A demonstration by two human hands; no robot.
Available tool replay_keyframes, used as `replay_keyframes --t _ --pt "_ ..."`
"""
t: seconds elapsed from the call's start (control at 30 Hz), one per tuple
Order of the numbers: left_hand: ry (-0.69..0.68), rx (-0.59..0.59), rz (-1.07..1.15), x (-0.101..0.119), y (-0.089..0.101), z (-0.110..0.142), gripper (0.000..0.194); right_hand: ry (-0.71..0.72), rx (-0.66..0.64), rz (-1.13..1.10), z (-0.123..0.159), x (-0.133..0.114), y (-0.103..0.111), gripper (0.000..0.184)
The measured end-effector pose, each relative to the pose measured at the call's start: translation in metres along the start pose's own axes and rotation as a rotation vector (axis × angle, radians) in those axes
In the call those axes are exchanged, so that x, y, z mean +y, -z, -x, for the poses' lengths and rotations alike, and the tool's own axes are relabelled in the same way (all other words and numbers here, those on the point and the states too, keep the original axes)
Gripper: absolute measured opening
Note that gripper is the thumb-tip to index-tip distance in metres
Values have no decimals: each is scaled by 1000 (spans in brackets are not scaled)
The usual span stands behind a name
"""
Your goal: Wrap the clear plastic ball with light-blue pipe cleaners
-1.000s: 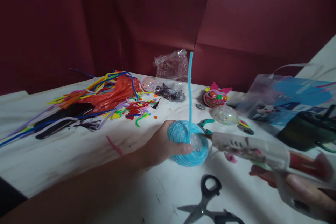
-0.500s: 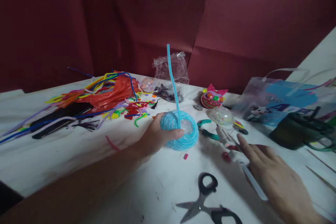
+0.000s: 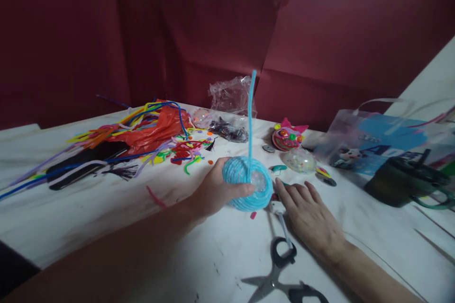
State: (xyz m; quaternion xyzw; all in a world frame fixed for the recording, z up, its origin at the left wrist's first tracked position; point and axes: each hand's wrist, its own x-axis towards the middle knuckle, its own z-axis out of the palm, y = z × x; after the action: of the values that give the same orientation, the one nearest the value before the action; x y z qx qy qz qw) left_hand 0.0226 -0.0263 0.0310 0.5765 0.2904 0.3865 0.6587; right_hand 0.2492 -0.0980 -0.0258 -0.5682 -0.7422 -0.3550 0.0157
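Observation:
My left hand point(image 3: 213, 194) is closed around a ball wrapped in light blue pipe cleaner point(image 3: 245, 183), held just above the white table point(image 3: 106, 213). A clear patch shows on the ball's right side, and a loose blue pipe cleaner end point(image 3: 250, 118) stands straight up from it. My right hand point(image 3: 309, 215) lies flat on the table just right of the ball, fingers stretched out and pointing at it. A thin white cord point(image 3: 282, 225) runs out from under this hand; what it lies on is hidden.
Black scissors point(image 3: 280, 270) lie near the front edge. Green-handled pliers point(image 3: 277, 168), a clear confetti ball point(image 3: 300, 160) and a pink decorated ball point(image 3: 286, 136) sit behind. Coloured pipe cleaners point(image 3: 142, 128) pile at left. A blue gift bag point(image 3: 380, 139) and a dark container point(image 3: 401, 181) stand right.
My right hand put down the glue gun it held and has slid left, flat on the table, up to the ball. The left hand kept hold of the ball.

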Motion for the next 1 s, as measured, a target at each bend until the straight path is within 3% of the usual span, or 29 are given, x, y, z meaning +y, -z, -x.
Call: replay_keyframes --t 0.13,0.2,0.27,0.43,0.47,0.53,0.6,0.7,0.83,1.0 --pt "-5 -69 -9 0 -1 2 72 26 40 -76 1 6 -10 45" --pt "-4 -98 -11 -2 -1 2 72 44 81 -134 1 12 -3 42" --pt "4 -129 -16 -4 -1 3 72 60 129 -210 -1 17 18 37" --pt "-17 -198 -234 -7 -2 9 75 -3 369 -456 -19 14 99 17" --pt "-33 -206 -290 -6 -3 11 73 60 413 -434 -25 11 111 20" --pt "-58 -224 -378 -3 -4 15 67 204 374 -362 -36 6 122 28" --pt "-70 -223 -448 0 -4 17 67 271 350 -272 -43 4 119 30" --pt "-41 -204 -497 0 -3 17 75 254 332 -261 -43 5 105 25" --pt "-45 -211 -472 -7 -1 16 78 161 259 -486 -32 7 94 23" --pt "-69 -221 -443 -14 0 15 80 -78 54 -851 -22 2 94 28"
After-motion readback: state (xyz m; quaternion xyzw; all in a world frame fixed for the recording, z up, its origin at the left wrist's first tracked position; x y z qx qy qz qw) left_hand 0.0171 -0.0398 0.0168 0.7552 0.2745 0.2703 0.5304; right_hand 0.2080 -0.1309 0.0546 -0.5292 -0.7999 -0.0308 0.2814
